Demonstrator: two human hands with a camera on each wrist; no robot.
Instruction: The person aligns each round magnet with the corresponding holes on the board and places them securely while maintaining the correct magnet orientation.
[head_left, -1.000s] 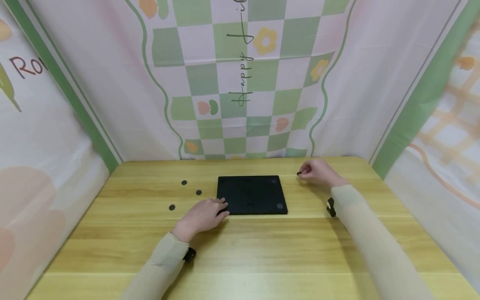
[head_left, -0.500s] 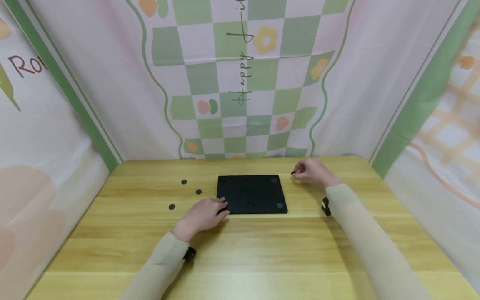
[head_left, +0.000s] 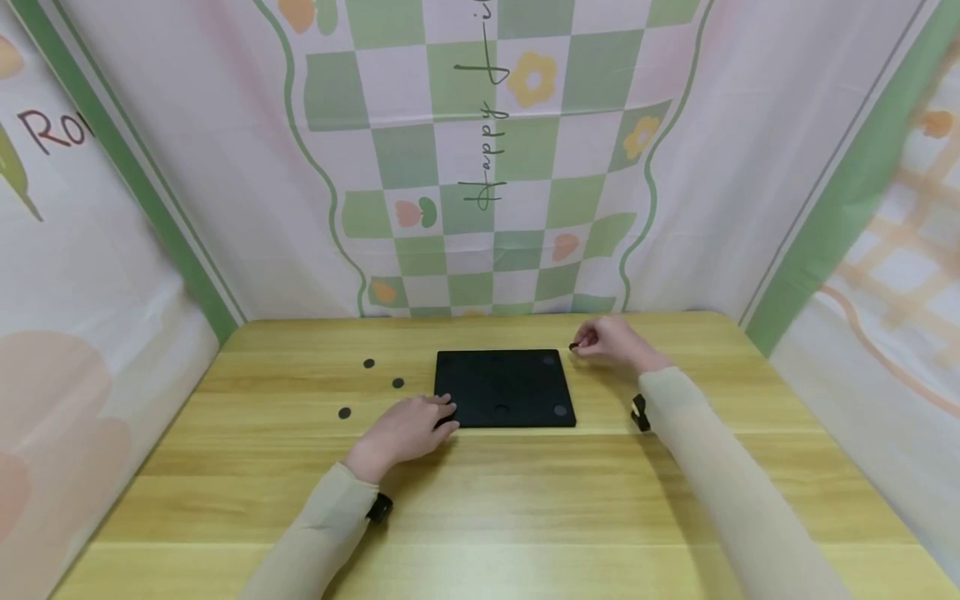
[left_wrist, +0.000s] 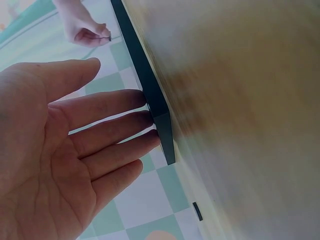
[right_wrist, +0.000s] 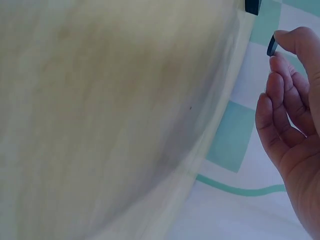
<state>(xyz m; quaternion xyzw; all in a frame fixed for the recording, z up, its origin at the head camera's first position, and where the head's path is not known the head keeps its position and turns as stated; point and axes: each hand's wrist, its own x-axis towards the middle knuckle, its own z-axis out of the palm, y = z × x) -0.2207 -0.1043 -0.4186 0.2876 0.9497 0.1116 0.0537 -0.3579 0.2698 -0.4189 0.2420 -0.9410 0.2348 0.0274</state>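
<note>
A flat black rectangular panel (head_left: 504, 385) lies on the wooden table, with grey round spots at its right corners and dark curved marks on its face. The left hand (head_left: 405, 429) rests its fingertips on the panel's near left corner; in the left wrist view its fingers (left_wrist: 112, 107) are nearly straight against the edge. Just off the far right corner, the right hand (head_left: 611, 342) pinches a small black disc (right_wrist: 272, 46) between thumb and forefinger, held above the table and tilted on edge. The disc and panel are apart.
Three dark discs lie left of the panel: a far one (head_left: 369, 363), a middle one (head_left: 398, 383) and a near one (head_left: 344, 413). A patterned cloth (head_left: 465, 250) hangs behind the table (head_left: 495, 508), with more cloth at both sides.
The right hand has moved left with the pinched disc, closer to the panel's far right corner. The left hand, the panel and the loose discs have stayed in place.
</note>
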